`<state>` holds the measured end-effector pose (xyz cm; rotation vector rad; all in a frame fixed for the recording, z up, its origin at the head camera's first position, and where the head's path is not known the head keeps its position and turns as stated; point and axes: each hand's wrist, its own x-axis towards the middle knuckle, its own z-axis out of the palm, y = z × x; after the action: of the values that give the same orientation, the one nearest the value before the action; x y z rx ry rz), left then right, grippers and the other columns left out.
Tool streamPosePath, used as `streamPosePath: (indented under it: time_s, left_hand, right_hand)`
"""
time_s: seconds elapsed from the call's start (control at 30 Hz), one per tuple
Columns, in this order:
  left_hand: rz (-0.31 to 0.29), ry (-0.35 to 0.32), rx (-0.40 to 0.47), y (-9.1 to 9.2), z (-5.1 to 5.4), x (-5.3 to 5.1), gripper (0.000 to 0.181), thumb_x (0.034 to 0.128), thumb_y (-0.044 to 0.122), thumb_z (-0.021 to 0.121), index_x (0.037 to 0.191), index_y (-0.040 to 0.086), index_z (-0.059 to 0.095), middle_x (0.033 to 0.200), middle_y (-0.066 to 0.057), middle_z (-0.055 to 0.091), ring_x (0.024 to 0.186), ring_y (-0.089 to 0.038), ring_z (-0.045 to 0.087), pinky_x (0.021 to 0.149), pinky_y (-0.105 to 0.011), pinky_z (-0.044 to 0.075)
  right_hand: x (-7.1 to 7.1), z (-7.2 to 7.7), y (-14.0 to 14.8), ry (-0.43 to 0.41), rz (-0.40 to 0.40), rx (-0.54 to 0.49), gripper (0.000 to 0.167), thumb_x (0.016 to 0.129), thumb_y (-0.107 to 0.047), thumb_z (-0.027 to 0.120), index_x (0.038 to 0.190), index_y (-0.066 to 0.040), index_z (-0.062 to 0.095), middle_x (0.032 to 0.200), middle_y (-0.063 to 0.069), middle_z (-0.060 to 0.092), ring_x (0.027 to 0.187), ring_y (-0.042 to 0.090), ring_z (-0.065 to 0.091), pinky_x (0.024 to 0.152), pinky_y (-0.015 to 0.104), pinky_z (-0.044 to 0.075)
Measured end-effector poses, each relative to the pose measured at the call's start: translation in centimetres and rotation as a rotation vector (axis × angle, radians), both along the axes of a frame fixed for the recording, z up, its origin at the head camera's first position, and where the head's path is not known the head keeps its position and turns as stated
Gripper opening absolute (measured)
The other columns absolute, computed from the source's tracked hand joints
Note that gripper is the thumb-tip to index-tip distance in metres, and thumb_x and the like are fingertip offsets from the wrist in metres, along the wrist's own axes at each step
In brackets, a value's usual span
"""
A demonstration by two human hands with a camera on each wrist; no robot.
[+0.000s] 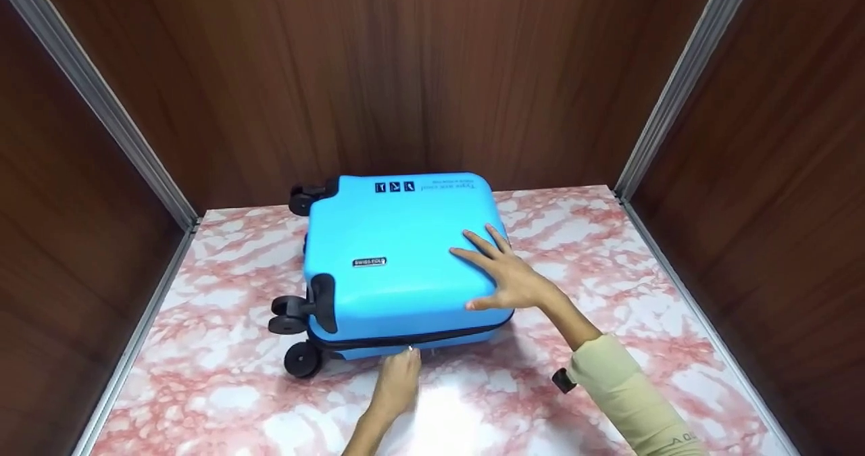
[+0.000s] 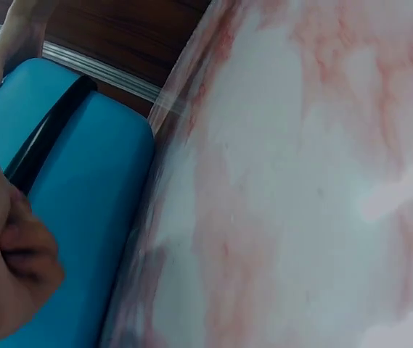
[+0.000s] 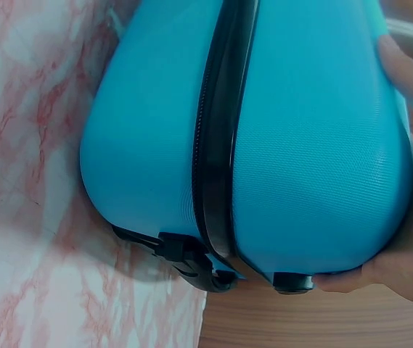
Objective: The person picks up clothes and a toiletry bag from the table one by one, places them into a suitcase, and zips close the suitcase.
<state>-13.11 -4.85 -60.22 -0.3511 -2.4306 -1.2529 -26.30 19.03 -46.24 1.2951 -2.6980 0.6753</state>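
Note:
A bright blue hard-shell suitcase (image 1: 405, 240) lies on its side, its black wheels (image 1: 302, 359) pointing left. Round its edge runs a black zipper band (image 3: 217, 138). At the near side of that band my left hand (image 1: 397, 383) has curled fingers, pinching what looks like the zipper pull; a small shiny bit shows by the fingertips, the rest is hidden. The left wrist view has the same left hand (image 2: 6, 261) against the band. With fingers spread, my right hand (image 1: 510, 280) rests on the shell's right near corner.
The suitcase lies on a red-and-white marbled surface (image 1: 595, 240). Brown wood-look panels (image 1: 419, 71) enclose it at the back and both sides, with metal strips (image 1: 689, 64) at the corners. A black side handle (image 3: 191, 261) shows on the suitcase's end.

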Motion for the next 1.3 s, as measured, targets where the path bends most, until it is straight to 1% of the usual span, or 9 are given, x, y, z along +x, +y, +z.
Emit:
streamPosePath:
  time_s: [0.13,0.33,0.47,0.6,0.7,0.9,1.0,1.17,1.3]
  left_hand:
    - [-0.043,-0.105,0.166,0.2,-0.3,-0.2,0.044,0.1028,0.005,0.042,0.059,0.008,0.034,0.058,0.014,0.026,0.052,0.005,0.020,0.050,-0.013,0.021]
    - [-0.015,-0.075,0.005,-0.4,0.7,-0.7,0.045,0.1032,0.009,0.044,0.059,0.010,0.034,0.058,0.013,0.025,0.052,0.003,0.017,0.049,-0.015,0.020]
    - [0.036,-0.108,-0.042,-1.3,1.1,-0.2,0.040,0.1013,0.007,0.049,0.062,0.008,0.052,0.053,0.009,0.042,0.050,0.003,0.031,0.050,-0.018,0.035]
    - [0.145,-0.135,-0.028,-1.6,1.5,0.8,0.024,0.0981,0.003,0.053,0.080,0.006,0.068,0.058,0.003,0.059,0.053,-0.001,0.048,0.056,-0.025,0.047]
    - [0.202,-0.147,-0.006,-1.3,1.6,1.0,0.021,0.0972,0.002,0.053,0.083,0.006,0.069,0.059,0.002,0.059,0.054,-0.005,0.050,0.056,-0.027,0.047]
    - [0.205,-0.125,0.024,-0.1,1.5,1.0,0.034,0.1010,0.004,0.046,0.069,0.008,0.057,0.058,0.003,0.050,0.056,-0.009,0.046,0.055,-0.028,0.043]
    - [0.266,-0.089,-0.063,0.7,1.3,1.2,0.035,0.1007,0.006,0.048,0.066,0.008,0.051,0.054,0.001,0.046,0.050,-0.015,0.047,0.050,-0.031,0.041]
    - [0.427,0.093,-0.336,2.0,1.2,1.2,0.025,0.0922,0.004,0.062,0.068,0.005,0.056,0.049,-0.012,0.059,0.044,-0.031,0.061,0.040,-0.039,0.046]
    - [0.452,0.186,-0.399,2.5,1.1,1.0,0.027,0.0890,0.001,0.066,0.065,0.004,0.054,0.045,-0.011,0.057,0.038,-0.024,0.059,0.035,-0.033,0.043]
  right_hand:
    - [-0.1,0.3,-0.2,0.012,0.025,0.013,0.096,0.077,-0.062,0.073,0.156,-0.025,0.033,0.168,0.014,0.015,0.152,0.051,-0.001,0.104,0.077,0.031]
    - [-0.3,0.7,-0.2,0.028,0.020,-0.025,0.096,0.076,-0.062,0.074,0.155,-0.025,0.035,0.167,0.014,0.016,0.152,0.050,0.000,0.104,0.076,0.031]
    - [-0.2,0.2,-0.4,0.018,0.024,-0.019,0.096,0.078,-0.064,0.072,0.156,-0.024,0.033,0.168,0.013,0.015,0.153,0.049,-0.001,0.105,0.076,0.031]
    - [-0.1,-0.3,-0.6,0.003,0.026,-0.008,0.096,0.079,-0.065,0.071,0.157,-0.026,0.031,0.168,0.012,0.014,0.153,0.048,-0.001,0.106,0.074,0.031]
    - [-0.1,-0.5,-0.6,0.000,0.010,-0.009,0.095,0.079,-0.063,0.072,0.157,-0.027,0.031,0.168,0.010,0.015,0.154,0.046,-0.001,0.106,0.074,0.031]
    - [0.1,-0.6,-0.3,-0.013,0.016,-0.012,0.095,0.079,-0.063,0.072,0.157,-0.027,0.031,0.168,0.010,0.013,0.154,0.046,-0.002,0.106,0.074,0.032]
    - [0.2,-0.6,-0.1,-0.016,0.013,-0.002,0.096,0.079,-0.063,0.072,0.157,-0.028,0.030,0.169,0.009,0.013,0.154,0.046,-0.002,0.106,0.073,0.033]
    - [0.2,-0.2,0.2,0.002,0.002,0.002,0.096,0.079,-0.061,0.074,0.157,-0.027,0.031,0.168,0.010,0.014,0.153,0.047,-0.001,0.106,0.073,0.033]
    - [0.3,-0.2,0.4,0.010,-0.008,-0.010,0.095,0.078,-0.059,0.075,0.156,-0.025,0.032,0.168,0.011,0.015,0.153,0.047,-0.001,0.107,0.074,0.031]
